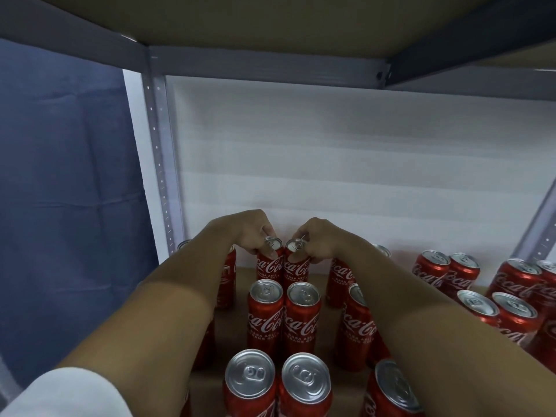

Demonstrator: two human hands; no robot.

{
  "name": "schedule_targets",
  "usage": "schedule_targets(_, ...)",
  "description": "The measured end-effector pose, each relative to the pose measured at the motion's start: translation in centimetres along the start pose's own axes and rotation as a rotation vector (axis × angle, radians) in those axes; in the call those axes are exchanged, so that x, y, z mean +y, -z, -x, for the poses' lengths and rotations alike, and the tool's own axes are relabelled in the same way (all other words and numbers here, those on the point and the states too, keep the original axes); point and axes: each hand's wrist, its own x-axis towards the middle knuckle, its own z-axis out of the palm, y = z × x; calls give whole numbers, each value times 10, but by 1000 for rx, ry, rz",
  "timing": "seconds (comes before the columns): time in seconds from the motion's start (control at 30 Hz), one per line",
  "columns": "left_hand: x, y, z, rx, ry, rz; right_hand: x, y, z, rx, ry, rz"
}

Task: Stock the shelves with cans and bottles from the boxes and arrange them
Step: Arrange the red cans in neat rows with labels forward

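Several red cola cans stand upright in rows on the brown shelf board (328, 320). My left hand (249, 233) grips the top of a can (270, 263) at the back of the shelf, near the white wall. Right beside it, touching, stands a second back can (296, 266), which my right hand (319, 239) grips by the top. Both forearms reach over the front cans. In front of these two stand a pair of cans (282, 317) and a nearer pair (278, 383).
More cans (445, 272) stand loosely grouped on the right of the shelf. A grey perforated upright (159, 164) stands at the left, another at the far right (538, 236). The upper shelf (270, 22) hangs close overhead. A blue curtain (69, 176) hangs left.
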Motion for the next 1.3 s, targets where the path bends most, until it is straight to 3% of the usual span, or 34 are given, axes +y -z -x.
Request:
schedule_targets(0.87, -3, -8, 10, 49, -23, 131, -12, 1, 8, 10, -6, 162)
schedule_targets(1.03, -3, -4, 11, 39, -19, -51, -19, 2, 6, 20, 14, 233)
schedule_targets(1.17, -8, 13, 27, 49, -28, -39, -36, 0, 4, 74, 92, 168)
schedule_targets(1.3, -33, 44, 55, 94, 96, -137, -60, -14, -5, 119, 208, 53)
